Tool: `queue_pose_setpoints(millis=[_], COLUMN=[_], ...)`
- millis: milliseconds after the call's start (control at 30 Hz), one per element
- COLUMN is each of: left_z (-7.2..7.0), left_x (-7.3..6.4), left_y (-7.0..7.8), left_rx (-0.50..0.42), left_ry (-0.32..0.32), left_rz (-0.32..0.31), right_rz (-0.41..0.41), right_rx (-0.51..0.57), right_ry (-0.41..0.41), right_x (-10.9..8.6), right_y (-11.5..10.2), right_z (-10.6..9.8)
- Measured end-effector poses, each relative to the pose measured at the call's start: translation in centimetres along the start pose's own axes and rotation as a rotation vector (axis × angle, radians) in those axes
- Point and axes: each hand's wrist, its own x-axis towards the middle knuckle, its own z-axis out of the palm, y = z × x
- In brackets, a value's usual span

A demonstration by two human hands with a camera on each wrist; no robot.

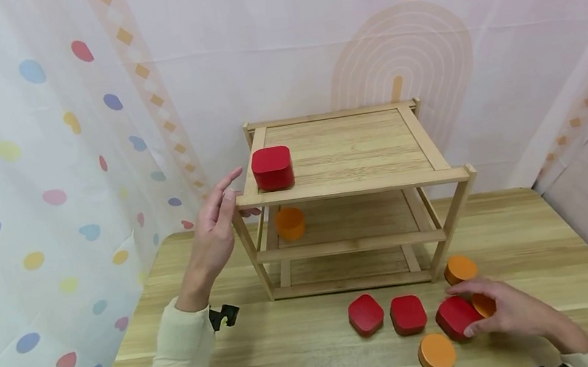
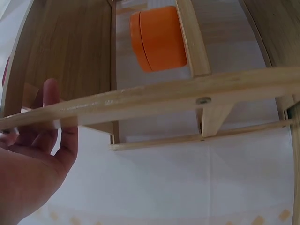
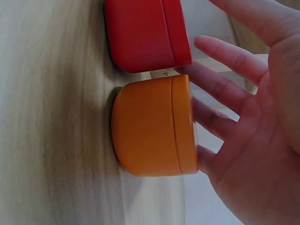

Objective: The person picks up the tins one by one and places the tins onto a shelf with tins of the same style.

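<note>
At the upper left front corner of a wooden shelf rack (image 1: 350,187), my left hand (image 1: 214,228) grips the frame, its fingers round the post (image 2: 140,99). A red rounded-square container (image 1: 272,169) stands on the top tier close to that hand. An orange round container (image 1: 291,224) is on the tier below. My right hand (image 1: 511,308) spans a red container (image 1: 457,318) on the table, thumb at its near side and index finger at its far side. In the right wrist view the fingers are spread, and an orange lidded container (image 3: 150,126) stands under the palm.
Two more red containers (image 1: 366,315) stand in a row left of the right hand. One orange container (image 1: 436,354) is nearer me, another orange container (image 1: 460,269) by the rack's right front foot. A patterned curtain (image 1: 275,43) hangs behind the wooden table (image 1: 272,360).
</note>
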Motion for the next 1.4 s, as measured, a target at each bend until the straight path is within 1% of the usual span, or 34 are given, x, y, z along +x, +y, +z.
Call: queue_pose_setpoints(millis=[200,333,433,533,600,767,1000,1200,1400], left_z=[0.7,1.2,1.7,2.1,2.3,2.8,3.3,3.6,3.6], left_x=[0.4,0.6,0.6,0.6,0.6,0.9,1.0,1.0,0.9], left_y=[-0.3,-0.4,-0.5,-0.6,-0.7,-0.9,-1.2,-1.4,-1.6], left_rx=[-0.051,-0.088,-0.101,-0.105,-0.101,-0.134,-0.160,-0.157,-0.126], left_ry=[0.062,0.117,0.135,0.147,0.162,0.200,0.253,0.269,0.270], left_rz=[0.000,-0.001,-0.015,-0.016,0.000,0.038,0.053,0.071,0.069], right_rz=[0.029,0.047,0.066,0.055,0.043,0.054,0.061,0.035,0.033], right_rx=[0.087,0.110,0.135,0.153,0.165,0.195,0.173,0.157,0.169], right_ry=[-0.085,-0.126,-0.158,-0.183,-0.194,-0.205,-0.195,-0.169,-0.143], right_x=[0.3,0.4,0.4,0.4,0.3,0.4,0.6,0.7,0.7], right_y=[0.5,0.7,0.6,0.5,0.5,0.4,0.5,0.8,0.9], right_z=[0.0,-0.1,-0.1,-0.1,-0.2,-0.3,-0.3,0.0,0.3])
